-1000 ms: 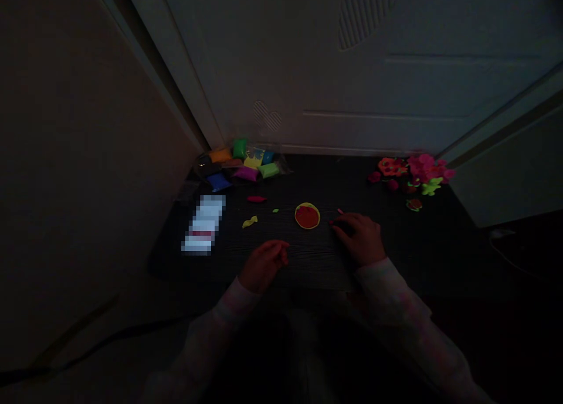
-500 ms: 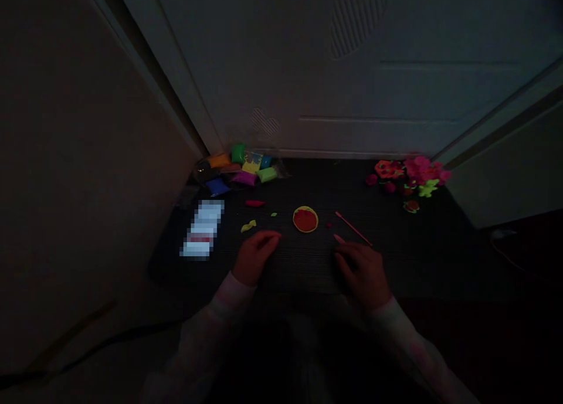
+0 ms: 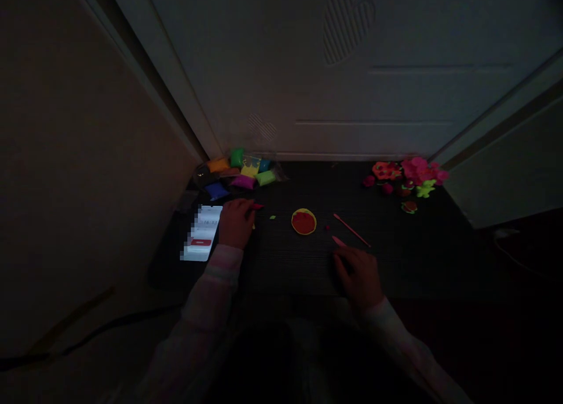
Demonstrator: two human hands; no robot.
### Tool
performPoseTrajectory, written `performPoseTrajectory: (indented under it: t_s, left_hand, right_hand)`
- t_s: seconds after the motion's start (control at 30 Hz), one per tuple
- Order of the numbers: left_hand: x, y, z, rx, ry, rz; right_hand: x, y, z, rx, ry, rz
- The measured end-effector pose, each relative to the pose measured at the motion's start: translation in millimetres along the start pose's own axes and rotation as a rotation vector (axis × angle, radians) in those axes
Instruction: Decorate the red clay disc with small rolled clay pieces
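Note:
The scene is very dark. On a dark table (image 3: 396, 257) lies a round red clay disc with a yellow rim (image 3: 304, 222). My left hand (image 3: 235, 222) reaches out to the left, over a small yellow clay piece and next to a red clay piece (image 3: 257, 206); its fingers curl down, and what they touch is hidden. My right hand (image 3: 358, 272) rests on the table nearer to me, fingers bent, just below a thin pink stick (image 3: 350, 230). A tiny green bit (image 3: 272, 217) lies left of the disc.
Several bags of coloured clay (image 3: 240, 172) sit at the back left by a white door (image 3: 352, 70). Finished pink, red and green clay shapes (image 3: 409, 178) lie at the back right. A lit phone screen (image 3: 202, 234) lies left of my left hand.
My left hand moved up and left from the table's middle to the yellow and red clay pieces by the phone. My right hand drew back toward me, leaving the pink stick on the table.

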State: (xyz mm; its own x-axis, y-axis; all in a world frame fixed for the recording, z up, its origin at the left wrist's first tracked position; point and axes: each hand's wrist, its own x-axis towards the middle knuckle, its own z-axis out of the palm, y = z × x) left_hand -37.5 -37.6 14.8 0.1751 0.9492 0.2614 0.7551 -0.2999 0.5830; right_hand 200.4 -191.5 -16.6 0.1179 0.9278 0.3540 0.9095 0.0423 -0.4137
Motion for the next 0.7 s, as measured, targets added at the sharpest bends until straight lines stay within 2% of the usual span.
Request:
performPoseTrajectory:
  t_s: [0.2, 0.43, 0.7]
  left_hand:
    - [13.3, -0.1, 10.6, 0.135, -0.107, 0.052]
    - [14.6, -4.7, 9.5, 0.171, -0.125, 0.082]
    - [0.9, 13.7, 18.3, 0.089, -0.148, 0.132]
  right_hand:
    - [0.0, -2.2, 0.4, 0.009, 0.01, 0.013]
    - [1.0, -2.5, -1.0, 0.026, 0.011, 0.021]
    - [1.4, -2.1, -0.9, 0.049, 0.013, 0.026]
